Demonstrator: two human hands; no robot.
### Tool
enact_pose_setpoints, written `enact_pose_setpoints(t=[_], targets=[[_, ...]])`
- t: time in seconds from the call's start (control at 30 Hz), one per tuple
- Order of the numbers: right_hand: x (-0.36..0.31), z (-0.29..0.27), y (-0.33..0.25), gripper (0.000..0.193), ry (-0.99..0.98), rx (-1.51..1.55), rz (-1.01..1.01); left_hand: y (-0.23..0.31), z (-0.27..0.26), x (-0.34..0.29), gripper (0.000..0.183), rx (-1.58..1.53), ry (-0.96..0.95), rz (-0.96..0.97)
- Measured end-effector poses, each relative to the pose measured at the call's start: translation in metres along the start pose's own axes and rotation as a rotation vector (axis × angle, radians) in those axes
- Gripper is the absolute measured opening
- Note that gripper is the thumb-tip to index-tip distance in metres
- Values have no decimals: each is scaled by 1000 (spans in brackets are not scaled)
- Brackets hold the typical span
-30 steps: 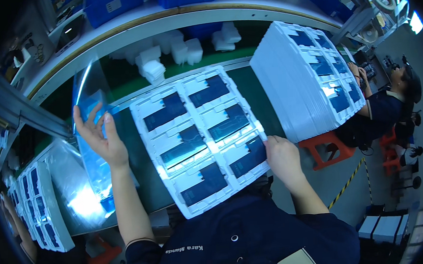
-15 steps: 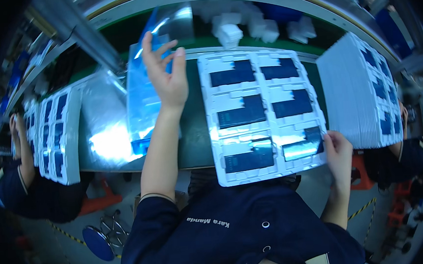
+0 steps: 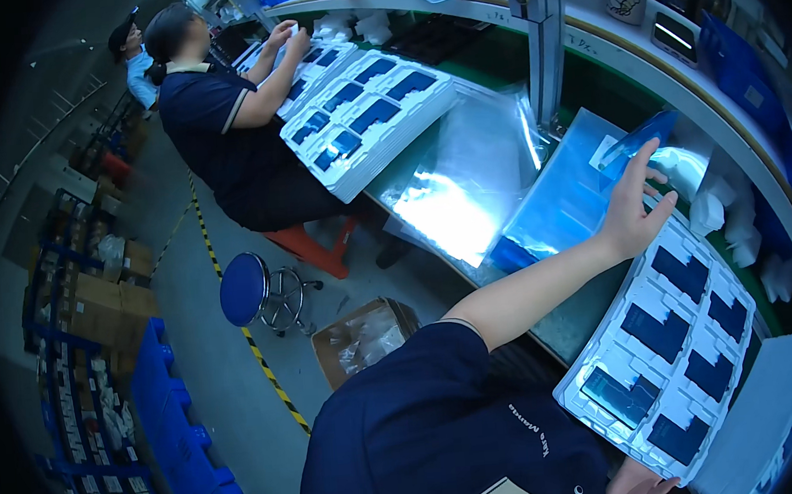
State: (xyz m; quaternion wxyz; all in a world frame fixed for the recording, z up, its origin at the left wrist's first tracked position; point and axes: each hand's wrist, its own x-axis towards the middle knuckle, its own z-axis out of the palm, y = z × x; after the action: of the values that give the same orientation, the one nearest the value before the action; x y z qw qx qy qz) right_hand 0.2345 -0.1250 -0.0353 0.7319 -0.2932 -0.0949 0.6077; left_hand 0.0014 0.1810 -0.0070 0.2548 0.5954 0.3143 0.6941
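My left hand (image 3: 634, 210) is raised over the bench with its fingers spread. A curled piece of blue film (image 3: 638, 138) is at its fingertips; I cannot tell whether it clings to them. Below and left of that hand lies a stack of blue plastic sheets (image 3: 553, 195). The white molded tray (image 3: 579, 390) in front of me carries several flat dark parts, one of them shiny (image 3: 619, 395). At the tray's near edge my right hand (image 3: 635, 485) grips it, with its fingers partly hidden beneath.
Clear sheets (image 3: 470, 182) lie left of the blue stack. Another tray stack (image 3: 378, 124) stands by a seated co-worker (image 3: 208, 122). A metal post (image 3: 545, 53) rises behind the sheets. At right is a further tray stack (image 3: 761, 414). A cardboard box (image 3: 366, 336) and stool (image 3: 245, 290) stand on the floor.
The view has swung left, showing the co-worker and floor. My left hand stays spread by the blue film; my right hand remains at the tray's edge.
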Motion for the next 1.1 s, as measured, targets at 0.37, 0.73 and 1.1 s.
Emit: enact_pose_setpoints(t=[0.37, 0.73, 1.1], targets=[[5, 33, -4, 66, 198, -3, -123, -8, -5, 0, 60, -126, 137, -39], [16, 15, -28, 69, 215, -94, -228, -7, -7, 8, 62, -177, 282, -89], [30, 19, -24, 66, 205, -139, -237, -8, -8, 6, 59, -151, 259, -93]])
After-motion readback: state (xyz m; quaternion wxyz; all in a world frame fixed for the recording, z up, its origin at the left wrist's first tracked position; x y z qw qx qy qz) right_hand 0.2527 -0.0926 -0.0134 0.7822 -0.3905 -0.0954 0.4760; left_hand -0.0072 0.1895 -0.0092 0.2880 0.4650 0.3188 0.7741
